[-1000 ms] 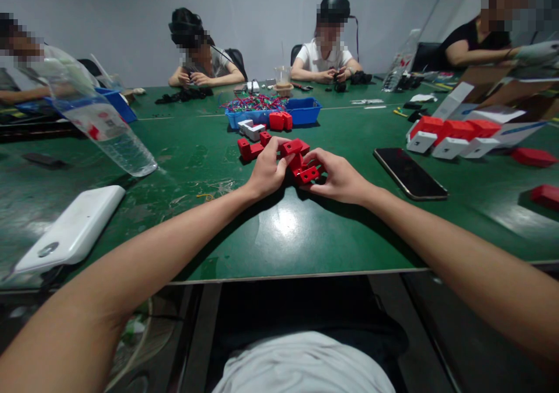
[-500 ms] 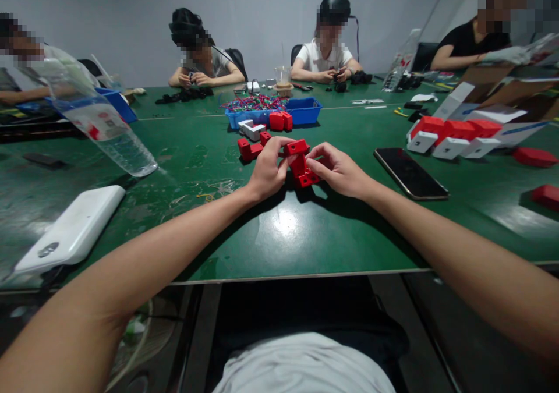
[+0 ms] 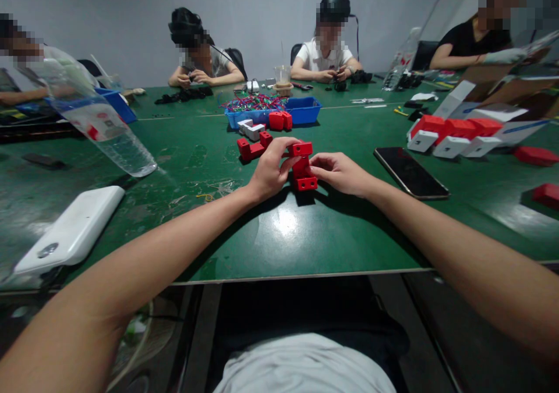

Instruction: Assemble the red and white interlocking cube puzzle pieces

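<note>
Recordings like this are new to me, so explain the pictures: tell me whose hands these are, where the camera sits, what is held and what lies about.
There is no robot here: these are a person's bare hands, seen from a camera worn on that person's head, looking forward and down. The left hand holds a red part in its grip; the right hand is at the part's right side, though whether it clasps too is hard to tell. On the green table are a dark-screened phone to the right, a clear bottle and a white device to the left, and blue bins farther off, one heaped with wires.
</note>
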A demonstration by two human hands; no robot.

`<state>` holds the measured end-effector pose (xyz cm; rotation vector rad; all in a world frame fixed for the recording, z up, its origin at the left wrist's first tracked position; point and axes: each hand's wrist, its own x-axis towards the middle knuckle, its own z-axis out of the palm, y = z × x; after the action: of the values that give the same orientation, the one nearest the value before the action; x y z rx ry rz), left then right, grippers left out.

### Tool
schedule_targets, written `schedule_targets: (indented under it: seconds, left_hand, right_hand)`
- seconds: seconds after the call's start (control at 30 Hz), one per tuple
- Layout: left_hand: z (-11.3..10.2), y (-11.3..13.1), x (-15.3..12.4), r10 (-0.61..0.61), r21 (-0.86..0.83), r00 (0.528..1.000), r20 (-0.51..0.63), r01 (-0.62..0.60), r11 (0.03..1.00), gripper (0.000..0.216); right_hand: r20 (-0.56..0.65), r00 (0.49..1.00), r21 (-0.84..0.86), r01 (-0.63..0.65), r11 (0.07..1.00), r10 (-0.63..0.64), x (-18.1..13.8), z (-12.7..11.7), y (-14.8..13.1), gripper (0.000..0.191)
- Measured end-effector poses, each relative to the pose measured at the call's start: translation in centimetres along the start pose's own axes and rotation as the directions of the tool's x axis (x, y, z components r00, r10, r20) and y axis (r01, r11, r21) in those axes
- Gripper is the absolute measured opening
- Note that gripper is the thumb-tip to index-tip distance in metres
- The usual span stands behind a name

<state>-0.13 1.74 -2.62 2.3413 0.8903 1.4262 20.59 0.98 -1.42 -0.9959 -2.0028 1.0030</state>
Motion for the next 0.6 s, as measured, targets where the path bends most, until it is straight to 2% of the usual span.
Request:
schedule_targets:
  seconds: [0.1, 0.3, 0.43, 0.6]
  left_hand:
    - [0.06, 0.01, 0.02, -0.037, -0.019, 0.999, 0.021, 0.037, 0.999, 0.027]
    - [0.16, 0.00, 0.07, -0.185, -0.048, 0.968, 0.169, 0.196, 0.979, 0.038]
    - [0.10, 0.13, 0.09, -0.205, -0.029, 0.956, 0.208, 0.215, 0.976, 0.045]
    - [0.06, 0.09, 0.09, -0.168, -0.032, 0.960, 0.224, 0.179, 0.983, 0.039]
  right_hand:
    - [-0.015, 1.000, -0.005, -0.009, 1.000, 0.009, 0.00, 0.01, 0.09, 0.031]
    - [-0.057, 0.998, -0.022, -0.024, 0.999, 0.023, -0.15, 0.02, -0.35, 0.033]
    - [-0.067, 0.997, -0.010, -0.040, 0.999, 0.039, -0.14, 0.13, -0.48, 0.033]
    - [-0.120, 0.992, -0.005, -0.040, 0.999, 0.039, -0.07, 0.23, -0.25, 0.030]
